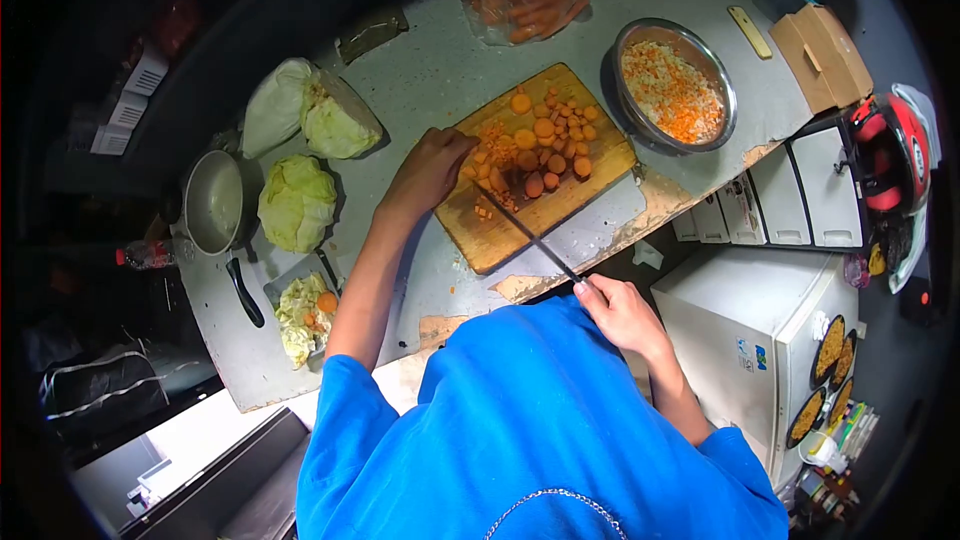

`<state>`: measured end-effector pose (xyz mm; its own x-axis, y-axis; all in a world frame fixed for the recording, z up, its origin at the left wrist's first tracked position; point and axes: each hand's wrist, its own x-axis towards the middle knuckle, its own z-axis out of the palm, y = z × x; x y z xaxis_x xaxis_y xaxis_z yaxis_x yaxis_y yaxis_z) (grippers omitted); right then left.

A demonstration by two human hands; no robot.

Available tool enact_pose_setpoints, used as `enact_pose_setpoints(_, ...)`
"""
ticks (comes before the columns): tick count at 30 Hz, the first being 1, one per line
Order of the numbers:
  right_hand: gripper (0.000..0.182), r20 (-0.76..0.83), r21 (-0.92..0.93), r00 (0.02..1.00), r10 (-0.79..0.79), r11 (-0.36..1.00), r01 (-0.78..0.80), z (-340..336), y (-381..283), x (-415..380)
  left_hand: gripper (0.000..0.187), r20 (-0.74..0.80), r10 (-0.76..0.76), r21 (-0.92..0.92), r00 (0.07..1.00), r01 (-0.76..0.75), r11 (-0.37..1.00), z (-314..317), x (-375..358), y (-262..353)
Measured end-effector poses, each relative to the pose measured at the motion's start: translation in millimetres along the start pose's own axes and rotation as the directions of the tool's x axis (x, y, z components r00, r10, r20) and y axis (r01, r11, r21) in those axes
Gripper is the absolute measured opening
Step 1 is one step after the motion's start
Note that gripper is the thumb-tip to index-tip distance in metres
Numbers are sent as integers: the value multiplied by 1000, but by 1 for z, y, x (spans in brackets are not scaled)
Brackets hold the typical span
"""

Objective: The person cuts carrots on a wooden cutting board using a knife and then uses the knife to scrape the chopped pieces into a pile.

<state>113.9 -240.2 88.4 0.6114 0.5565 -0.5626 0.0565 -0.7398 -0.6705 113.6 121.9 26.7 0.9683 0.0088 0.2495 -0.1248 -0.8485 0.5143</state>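
A wooden cutting board [458, 232] lies tilted on the table, with many carrot slices [543, 128] and finely diced carrot [492, 136] on it. My right hand [622, 314] is wrapped round the handle of a long knife [530, 236] at the table's front edge. The blade reaches across the board, its tip among the carrot bits. Over the board's left side my left hand [432, 172] is closed, fingers curled down at the carrot pieces. What its fingertips grip, if anything, is hidden.
A steel bowl [730, 90] of diced carrot and pale bits stands right of the board. Left are a cabbage [298, 203], a cut cabbage [338, 122], a pan [213, 202] and a scrap tray [318, 340]. Bagged carrots [525, 5] lie behind; a white fridge [735, 320] stands right.
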Motion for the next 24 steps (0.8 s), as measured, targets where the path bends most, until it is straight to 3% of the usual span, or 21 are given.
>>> enact_pose_setpoints(2,44,4,-5,1000,-27,1000,27,1,-4,-3,27,-46,-29,-13,999,29,1000,-2,-3,1)
enact_pose_setpoints(4,44,43,-12,997,-60,998,60,1,-4,-4,25,-93,-223,-119,970,211,970,-11,-5,7)
enact_pose_setpoints(9,43,94,-7,991,-95,995,96,6,2,-1,25,-100,-150,-72,984,143,987,-3,-21,13)
enact_pose_setpoints(15,43,-53,-37,998,-30,999,28,3,6,5,28,18,-218,-127,976,219,968,-7,-13,9)
enact_pose_setpoints(20,43,44,-21,999,-19,1000,20,-6,7,1,31,22,-151,-91,988,152,984,-2,-23,10)
enact_pose_setpoints(24,43,-10,-17,999,-50,999,50,-5,7,3,33,74,-233,-121,970,241,963,-7,-20,16)
